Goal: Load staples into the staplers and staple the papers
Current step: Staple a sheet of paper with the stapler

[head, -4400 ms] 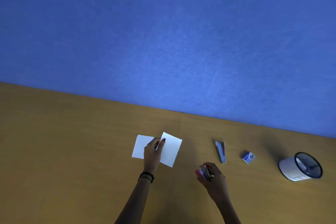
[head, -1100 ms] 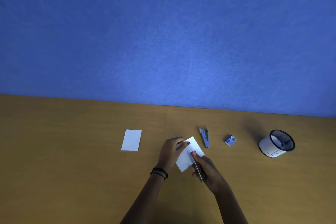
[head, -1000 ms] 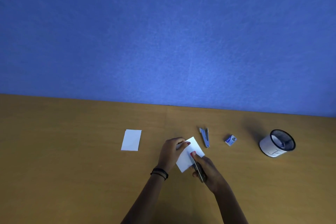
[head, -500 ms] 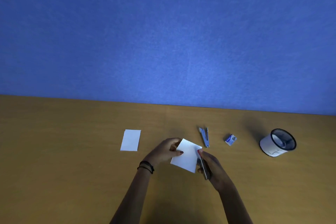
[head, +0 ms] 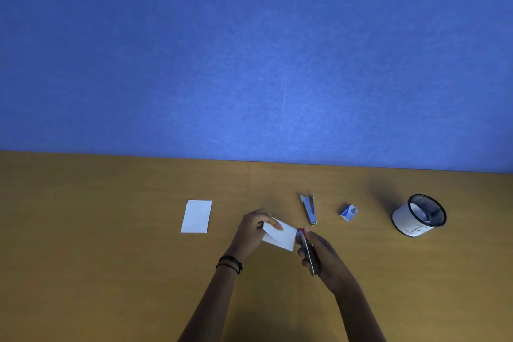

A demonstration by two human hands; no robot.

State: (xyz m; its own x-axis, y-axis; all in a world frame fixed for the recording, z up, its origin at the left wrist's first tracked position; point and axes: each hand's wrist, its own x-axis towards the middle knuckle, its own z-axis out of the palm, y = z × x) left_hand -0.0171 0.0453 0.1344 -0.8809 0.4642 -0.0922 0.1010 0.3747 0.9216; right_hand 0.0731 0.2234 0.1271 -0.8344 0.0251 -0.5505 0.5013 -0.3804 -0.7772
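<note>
I'm pinching the small white folded paper (head: 279, 237) in my left grip (head: 254, 229) above the wooden desk (head: 111, 272), my right grip (head: 319, 254) clasping the slim red-tipped metal stapler (head: 306, 251) at its right edge

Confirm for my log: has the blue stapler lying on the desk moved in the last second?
No. The blue stapler lies left of the staple box, as before.
</note>
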